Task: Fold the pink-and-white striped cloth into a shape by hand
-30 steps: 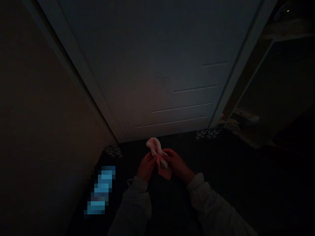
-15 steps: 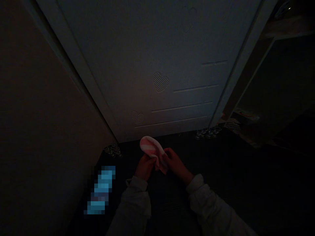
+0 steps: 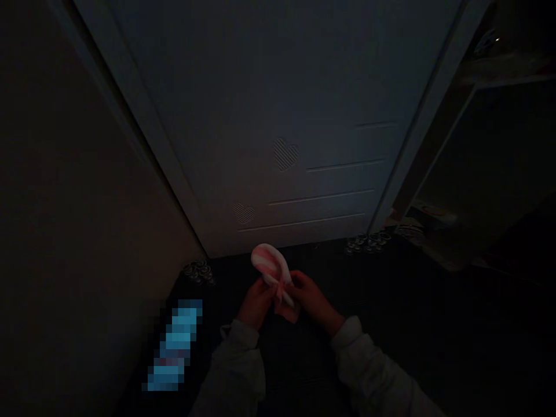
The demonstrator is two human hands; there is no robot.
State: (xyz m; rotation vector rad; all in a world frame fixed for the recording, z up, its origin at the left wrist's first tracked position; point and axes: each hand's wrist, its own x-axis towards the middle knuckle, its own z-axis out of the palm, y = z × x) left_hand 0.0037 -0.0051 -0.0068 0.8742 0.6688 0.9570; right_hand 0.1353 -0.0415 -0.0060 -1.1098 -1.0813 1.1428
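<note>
A small pink-and-white striped cloth (image 3: 267, 260) is held up between my two hands, above the dark floor. Its far end is rounded and curls over, the middle is bunched, and a loose flap hangs down between the hands. My left hand (image 3: 256, 303) pinches it from the left, thumb on top. From the other side my right hand (image 3: 310, 298) grips the bunched part, with its fingers bent around the fabric. The dim light hides the fingertips of both hands. I cannot tell what kind of article the cloth is.
A pale door (image 3: 243, 145) with embossed hearts stands ahead, a wall (image 3: 87, 202) on the left. Clusters of shiny rings (image 3: 198, 271) sit by the door's lower left corner, and more rings (image 3: 367, 242) at its lower right. A glowing pixelated rectangle (image 3: 176, 344) lies at left.
The cloth's loose lower flap hangs lower and spreads wider, and its middle is more tightly gathered. Both hands keep their grip. The whole view has tilted slightly upward.
</note>
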